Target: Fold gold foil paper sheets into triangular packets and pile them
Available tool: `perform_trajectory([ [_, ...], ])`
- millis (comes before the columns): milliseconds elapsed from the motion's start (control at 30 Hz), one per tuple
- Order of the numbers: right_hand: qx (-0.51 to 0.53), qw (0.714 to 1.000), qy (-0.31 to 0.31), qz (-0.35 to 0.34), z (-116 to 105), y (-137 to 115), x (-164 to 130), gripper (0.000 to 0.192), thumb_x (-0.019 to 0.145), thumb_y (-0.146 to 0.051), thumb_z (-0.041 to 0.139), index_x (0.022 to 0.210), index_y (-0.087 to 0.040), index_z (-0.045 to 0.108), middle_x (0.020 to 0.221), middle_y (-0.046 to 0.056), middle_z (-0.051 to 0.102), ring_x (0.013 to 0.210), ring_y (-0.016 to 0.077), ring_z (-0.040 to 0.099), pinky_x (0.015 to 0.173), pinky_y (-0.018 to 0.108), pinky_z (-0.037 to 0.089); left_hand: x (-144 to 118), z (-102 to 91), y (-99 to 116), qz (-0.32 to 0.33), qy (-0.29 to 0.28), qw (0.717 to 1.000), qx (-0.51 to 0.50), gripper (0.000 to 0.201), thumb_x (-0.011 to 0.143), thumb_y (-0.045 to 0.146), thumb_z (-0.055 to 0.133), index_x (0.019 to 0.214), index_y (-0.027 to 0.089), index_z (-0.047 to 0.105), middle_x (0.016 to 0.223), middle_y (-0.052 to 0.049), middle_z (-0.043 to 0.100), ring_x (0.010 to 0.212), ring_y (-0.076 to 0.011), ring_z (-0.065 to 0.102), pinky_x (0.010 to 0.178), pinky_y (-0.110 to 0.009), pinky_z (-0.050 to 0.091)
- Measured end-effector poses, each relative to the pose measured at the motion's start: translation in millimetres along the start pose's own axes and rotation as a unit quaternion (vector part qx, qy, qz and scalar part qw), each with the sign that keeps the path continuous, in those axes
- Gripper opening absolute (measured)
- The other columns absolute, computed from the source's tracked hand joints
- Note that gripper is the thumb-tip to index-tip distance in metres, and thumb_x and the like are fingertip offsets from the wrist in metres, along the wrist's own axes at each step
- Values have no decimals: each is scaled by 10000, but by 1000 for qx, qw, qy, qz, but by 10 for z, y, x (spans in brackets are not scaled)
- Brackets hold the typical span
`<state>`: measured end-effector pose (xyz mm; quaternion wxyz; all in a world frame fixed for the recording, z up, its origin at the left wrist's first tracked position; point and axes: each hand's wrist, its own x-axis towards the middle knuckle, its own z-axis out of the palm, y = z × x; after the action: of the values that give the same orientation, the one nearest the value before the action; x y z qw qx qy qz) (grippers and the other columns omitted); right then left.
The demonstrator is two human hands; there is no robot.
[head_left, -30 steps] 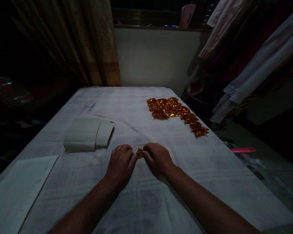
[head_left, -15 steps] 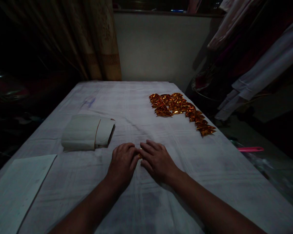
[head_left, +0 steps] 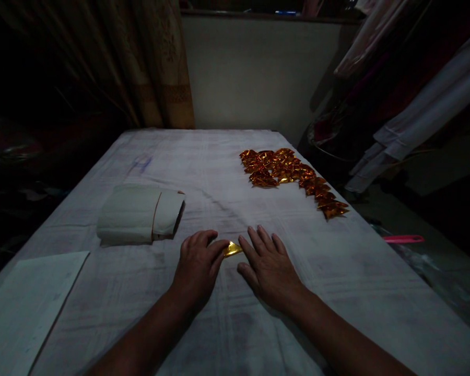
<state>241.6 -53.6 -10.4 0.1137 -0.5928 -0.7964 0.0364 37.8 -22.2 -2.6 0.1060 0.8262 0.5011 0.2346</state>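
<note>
A small folded piece of gold foil (head_left: 232, 249) lies flat on the white cloth (head_left: 227, 313) between my hands. My left hand (head_left: 198, 266) rests on the cloth with its fingertips pressing the foil's left edge. Just right of the foil, my right hand (head_left: 269, 266) lies flat and spread, palm down, holding nothing. A row of several folded orange-gold foil pieces (head_left: 290, 175) runs along the far right of the cloth.
A cream folded bundle with a paper band (head_left: 139, 214) sits to the left of my hands. A white sheet (head_left: 27, 303) lies at the near left corner. Curtains hang behind; clothes hang at the right, and a pink-handled object (head_left: 403, 239) lies beyond the table edge.
My right hand has slid right off the foil and spread flat. The foil, pinched between both hands a second ago, now lies uncovered under my left fingertips.
</note>
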Motion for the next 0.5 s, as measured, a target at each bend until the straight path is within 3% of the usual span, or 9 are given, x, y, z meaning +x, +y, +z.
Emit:
perform_trajectory([
  [200, -3, 999, 8, -48, -39, -11, 12, 601, 973, -460, 572, 1507, -201, 475, 1615, 192, 345, 1509, 412, 246, 1167, 646, 227, 14, -17, 12, 1, -5, 1000, 0, 231, 963, 242, 610, 1156, 307, 720, 1223, -70, 635, 1184, -276, 552, 1036, -510, 407],
  [333, -9, 999, 32, -7, -86, -10, 29, 589, 962, -434, 595, 1480, -168, 502, 1595, 224, 368, 1494, 415, 276, 1162, 638, 230, 16, -9, -9, 3, 2, 1000, 1, 228, 973, 260, 599, 1157, 311, 723, 1247, -71, 633, 1196, -272, 551, 1045, -506, 409],
  [500, 11, 997, 20, -76, -111, -63, 47, 503, 958, -418, 610, 1427, -242, 557, 1588, 170, 405, 1496, 376, 285, 1163, 627, 241, 24, 16, -60, 14, 5, 1000, 10, 226, 973, 289, 604, 1162, 305, 727, 1265, -84, 639, 1199, -282, 564, 1028, -507, 429],
])
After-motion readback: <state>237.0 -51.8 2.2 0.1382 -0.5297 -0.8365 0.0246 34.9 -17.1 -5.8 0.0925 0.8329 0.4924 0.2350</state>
